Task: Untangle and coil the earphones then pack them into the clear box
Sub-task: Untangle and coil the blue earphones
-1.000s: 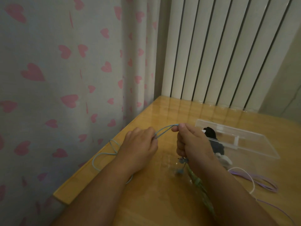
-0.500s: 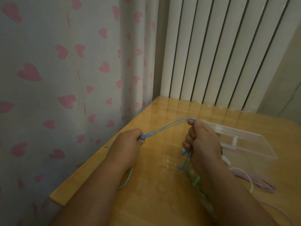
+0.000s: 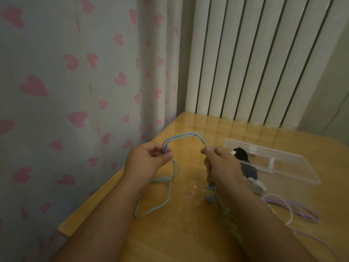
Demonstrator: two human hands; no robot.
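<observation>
Blue earphones arch between my two hands above the wooden table. My left hand pinches the cable at a small blue junction, and slack loops hang down from it onto the table. My right hand pinches the other end of the arch, with blue earbud pieces dangling below its palm. The clear box lies open to the right of my right hand, with dark coiled earphones and a white pair at its near left end.
Purple earphones and a white cable lie loose on the table at the right. A greenish cable lies under my right forearm. A heart-patterned curtain hangs along the table's left edge, and a ribbed radiator stands behind it.
My hands have come a little closer and the stretched blue cable has slackened into a raised arch. More slack cable now lies looped on the table below my left hand.
</observation>
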